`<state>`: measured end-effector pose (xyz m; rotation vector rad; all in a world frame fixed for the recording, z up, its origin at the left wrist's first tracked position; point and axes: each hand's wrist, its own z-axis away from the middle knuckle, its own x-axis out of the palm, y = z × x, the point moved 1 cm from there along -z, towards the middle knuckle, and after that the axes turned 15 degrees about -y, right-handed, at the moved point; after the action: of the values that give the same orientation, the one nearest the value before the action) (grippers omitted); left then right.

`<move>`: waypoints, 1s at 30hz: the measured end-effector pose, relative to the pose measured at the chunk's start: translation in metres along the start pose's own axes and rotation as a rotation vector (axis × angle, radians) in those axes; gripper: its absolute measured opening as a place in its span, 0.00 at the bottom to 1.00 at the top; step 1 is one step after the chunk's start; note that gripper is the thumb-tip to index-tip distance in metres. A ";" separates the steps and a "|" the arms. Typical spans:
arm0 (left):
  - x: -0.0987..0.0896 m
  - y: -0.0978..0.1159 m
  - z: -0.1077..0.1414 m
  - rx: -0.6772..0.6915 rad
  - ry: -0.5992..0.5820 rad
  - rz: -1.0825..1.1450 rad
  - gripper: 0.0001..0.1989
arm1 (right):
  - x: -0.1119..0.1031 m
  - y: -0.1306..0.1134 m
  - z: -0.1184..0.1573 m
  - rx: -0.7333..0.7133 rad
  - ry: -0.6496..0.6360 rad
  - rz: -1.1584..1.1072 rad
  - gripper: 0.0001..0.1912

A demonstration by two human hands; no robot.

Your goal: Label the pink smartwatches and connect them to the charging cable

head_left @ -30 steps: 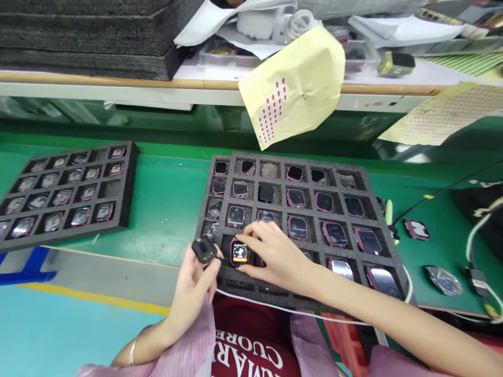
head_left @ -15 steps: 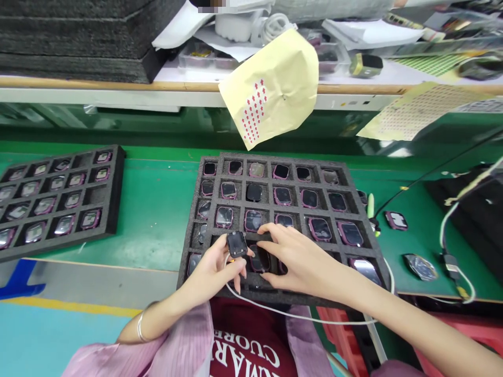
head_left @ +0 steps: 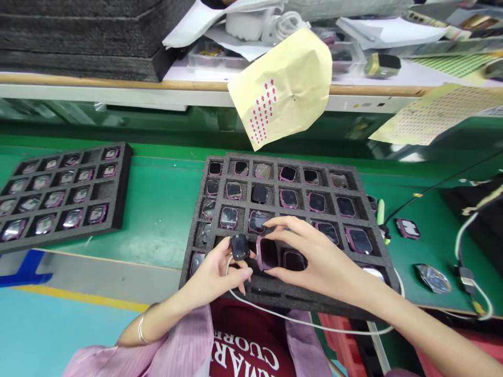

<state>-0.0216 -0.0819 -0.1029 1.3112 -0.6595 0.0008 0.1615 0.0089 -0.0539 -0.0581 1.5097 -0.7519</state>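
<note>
My left hand (head_left: pixel 220 271) is closed on a small black square device (head_left: pixel 239 247) with a white cable (head_left: pixel 275 314) trailing from it. My right hand (head_left: pixel 304 251) grips a smartwatch body (head_left: pixel 269 253) by its edges; it has a purple frame and a dark screen. This watch is raised over the front part of a grey foam tray (head_left: pixel 251 157) and sits just right of the black device, a small gap apart. Several similar watches lie in the tray's compartments, such as a watch (head_left: pixel 257 221) behind my fingers. My right hand covers part of the tray.
Another foam tray (head_left: pixel 124 183) with several watches stands at the left. On the green bench, a loose watch (head_left: pixel 407 228), a wrapped item (head_left: pixel 433 277) and a cable connector (head_left: pixel 467 280) lie at the right. Yellow paper (head_left: pixel 293 89) hangs from the shelf edge above.
My right hand has lifted a watch out of its compartment, where its fingers were reaching before. My left hand still holds the black device. The whole view has shifted slightly.
</note>
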 end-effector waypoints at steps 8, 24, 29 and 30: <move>0.005 -0.002 -0.002 -0.091 0.038 -0.031 0.15 | 0.017 -0.016 -0.021 -0.142 0.104 0.059 0.14; 0.003 -0.007 0.000 -0.081 0.022 0.022 0.12 | 0.042 -0.008 -0.021 -0.227 0.237 -0.217 0.22; 0.006 -0.004 0.000 -0.109 0.054 -0.041 0.11 | 0.044 -0.005 -0.021 -0.227 0.242 -0.205 0.21; 0.007 -0.004 0.000 -0.111 0.057 -0.056 0.11 | 0.045 -0.005 -0.021 -0.225 0.249 -0.200 0.21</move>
<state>-0.0146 -0.0860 -0.1036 1.2177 -0.5662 -0.0428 0.1352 -0.0075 -0.0929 -0.2967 1.8417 -0.7654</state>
